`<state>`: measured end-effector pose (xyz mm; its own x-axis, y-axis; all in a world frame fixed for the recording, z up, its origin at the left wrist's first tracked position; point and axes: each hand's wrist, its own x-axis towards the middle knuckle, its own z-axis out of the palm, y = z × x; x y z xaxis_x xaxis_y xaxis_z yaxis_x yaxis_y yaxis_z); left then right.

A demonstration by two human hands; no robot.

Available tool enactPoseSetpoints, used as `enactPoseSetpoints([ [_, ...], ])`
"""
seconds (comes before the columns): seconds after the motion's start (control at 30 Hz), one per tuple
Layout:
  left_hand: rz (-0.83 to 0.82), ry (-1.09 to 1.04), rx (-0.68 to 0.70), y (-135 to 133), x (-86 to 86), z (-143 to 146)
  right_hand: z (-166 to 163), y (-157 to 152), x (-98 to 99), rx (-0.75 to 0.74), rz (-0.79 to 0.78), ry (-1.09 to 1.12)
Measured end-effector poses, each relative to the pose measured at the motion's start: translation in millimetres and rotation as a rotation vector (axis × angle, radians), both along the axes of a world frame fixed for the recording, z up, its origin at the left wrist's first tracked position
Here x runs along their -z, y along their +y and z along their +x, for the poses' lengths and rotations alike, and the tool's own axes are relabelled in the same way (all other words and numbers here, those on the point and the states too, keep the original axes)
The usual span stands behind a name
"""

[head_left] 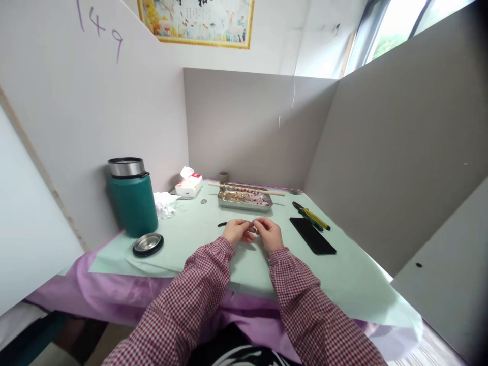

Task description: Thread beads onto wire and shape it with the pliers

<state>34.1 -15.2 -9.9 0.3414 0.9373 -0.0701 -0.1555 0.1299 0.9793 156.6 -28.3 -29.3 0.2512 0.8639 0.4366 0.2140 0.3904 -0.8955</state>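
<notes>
My left hand [238, 231] and my right hand [269, 234] meet fingertip to fingertip above the table, both pinched closed. Whatever lies between the fingertips is too small to make out. Just left of my left hand a short, dark curved tool [221, 224] lies on the table, partly hidden by that hand. Beyond both hands stands a metal tray [246, 206] holding small red and gold bits. Across the tray rests a thin wooden stick [272, 192] with small pieces along it.
At left stand a green thermos [133, 206] and its lid [148, 244], near crumpled tissue [164, 204] and a tissue pack [189, 186]. A black phone [312, 236] and yellow-green pliers [313, 216] lie at right. A small cup [223, 177] sits behind; grey partitions [259, 127] enclose the table.
</notes>
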Motion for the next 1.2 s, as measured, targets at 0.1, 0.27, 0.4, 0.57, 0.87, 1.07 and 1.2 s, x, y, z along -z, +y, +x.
enactPoseSetpoints([
  [0.1, -0.057, -0.091, 0.082, 1.1, 2.6, -2.0, -0.4, -0.4, 0.2, -0.024, -0.017, 0.013],
  [0.27, -0.098, -0.087, 0.05, 5.3, 5.4, -5.7, -1.7, -4.8, -3.9, -0.068, -0.073, -0.026],
  [0.4, -0.082, -0.039, 0.031, 3.6, 2.8, -6.4, -0.7, -3.8, -3.3, -0.03, -0.063, -0.017],
  [0.57, -0.027, -0.001, 0.02, 2.1, 2.8, -5.6, 0.4, 2.7, 2.0, -0.034, -0.06, 0.023],
  [0.87, -0.038, -0.127, 0.13, 4.6, 6.0, -6.9, 3.4, 1.4, -2.8, -0.181, -0.112, 0.313],
  [1.07, -0.053, -0.102, 0.139, 2.8, 4.1, -8.9, 2.7, 2.0, -2.3, -0.252, -0.058, 0.352],
  [1.2, -0.05, -0.106, 0.172, 4.3, 5.4, -10.4, 3.2, 2.7, -1.4, -0.282, -0.039, 0.364],
])
